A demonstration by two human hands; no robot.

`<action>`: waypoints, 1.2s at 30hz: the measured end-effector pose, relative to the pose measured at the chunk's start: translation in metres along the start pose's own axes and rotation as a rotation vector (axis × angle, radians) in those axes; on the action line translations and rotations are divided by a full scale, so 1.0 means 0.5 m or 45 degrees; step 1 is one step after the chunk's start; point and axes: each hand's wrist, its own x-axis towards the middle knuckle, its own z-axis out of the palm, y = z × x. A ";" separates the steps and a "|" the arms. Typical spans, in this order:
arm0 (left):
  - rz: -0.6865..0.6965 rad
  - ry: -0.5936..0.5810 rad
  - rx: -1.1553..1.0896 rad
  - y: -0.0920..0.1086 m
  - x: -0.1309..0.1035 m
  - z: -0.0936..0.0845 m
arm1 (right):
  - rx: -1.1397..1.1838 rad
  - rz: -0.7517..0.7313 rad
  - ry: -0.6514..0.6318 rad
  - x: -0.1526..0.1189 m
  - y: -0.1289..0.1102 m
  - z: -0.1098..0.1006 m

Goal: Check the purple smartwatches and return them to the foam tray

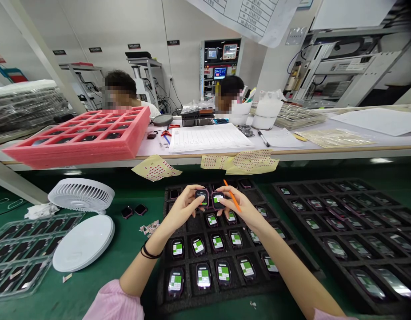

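My left hand [189, 201] grips a square watch [201, 197] with a dark screen showing small text and a green strip, its thumb on the glass. My right hand [236, 201] holds a second watch [217, 200] with a green and white screen, right beside the first. An orange pen [232, 195] is also held in my right hand, slanting between its fingers. Both hands are over the far part of a black foam tray [188, 302], whose compartments hold several watches with lit green and white screens.
Another black tray of watches [337, 249] lies at the right. A white fan [83, 242], clear trays [21, 253] and two loose watches [141, 210] are at the left. Above stands a shelf [292, 153] with a pink foam tray [125, 146]; two people sit beyond.
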 end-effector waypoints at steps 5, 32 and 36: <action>0.018 0.009 -0.002 0.000 0.001 0.000 | -0.022 -0.025 0.050 -0.001 0.000 0.000; -0.070 0.049 0.044 -0.005 0.003 0.002 | -0.058 0.018 0.162 -0.009 -0.008 0.004; -0.063 0.049 0.055 -0.003 0.004 0.003 | -0.049 0.027 0.166 -0.008 -0.007 0.006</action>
